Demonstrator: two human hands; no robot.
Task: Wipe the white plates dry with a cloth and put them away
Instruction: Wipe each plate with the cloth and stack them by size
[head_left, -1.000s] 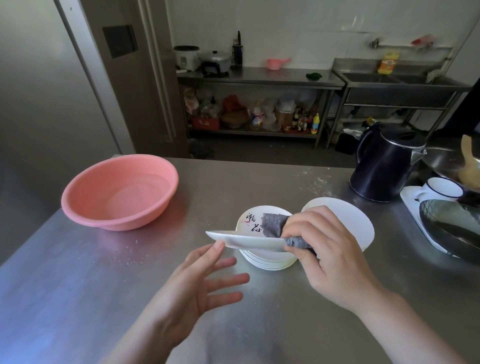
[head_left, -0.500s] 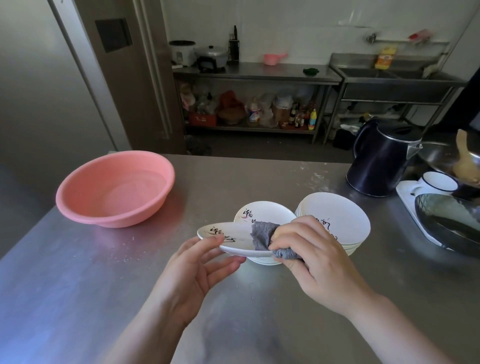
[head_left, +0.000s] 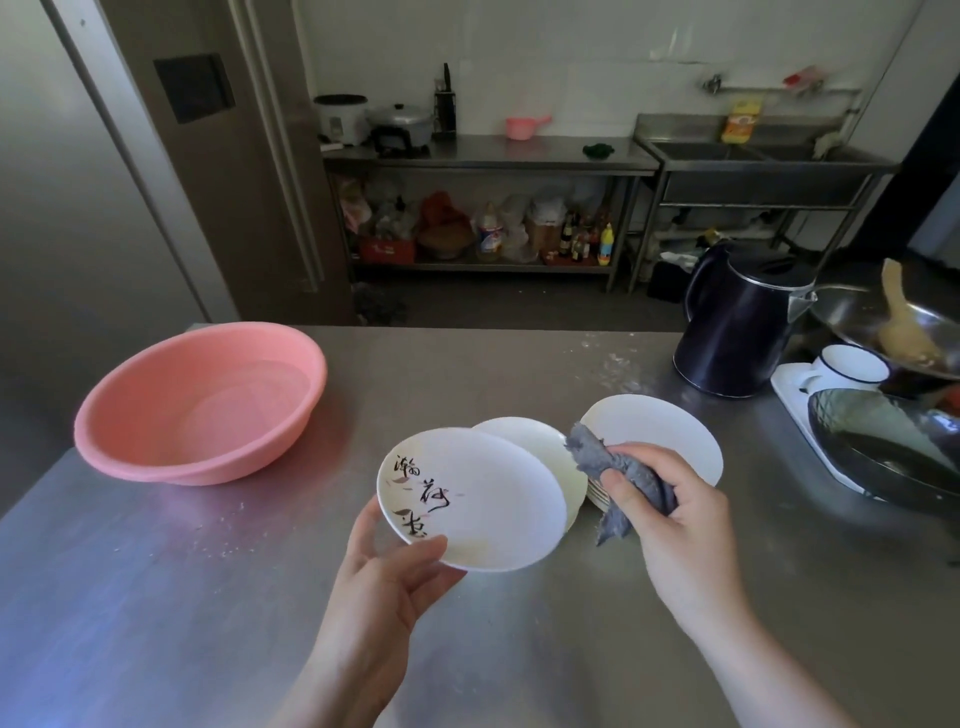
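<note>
Up above the steel counter (head_left: 156, 597), the left hand (head_left: 384, 587) pinched the near rim of a white plate (head_left: 483, 499), thumb on top, tilted before two plate stacks (head_left: 660, 436). Just beside it, the right hand (head_left: 675, 525) gripped a bunched grey cloth (head_left: 613, 467), clear of the plate.

Brushed, dull-shining metal counter (head_left: 156, 597); glossy white glazed plate (head_left: 493, 499) at centre; rough grey cloth (head_left: 623, 473); smooth pink plastic basin (head_left: 171, 457) at left; glossy dark kettle (head_left: 737, 332).
</note>
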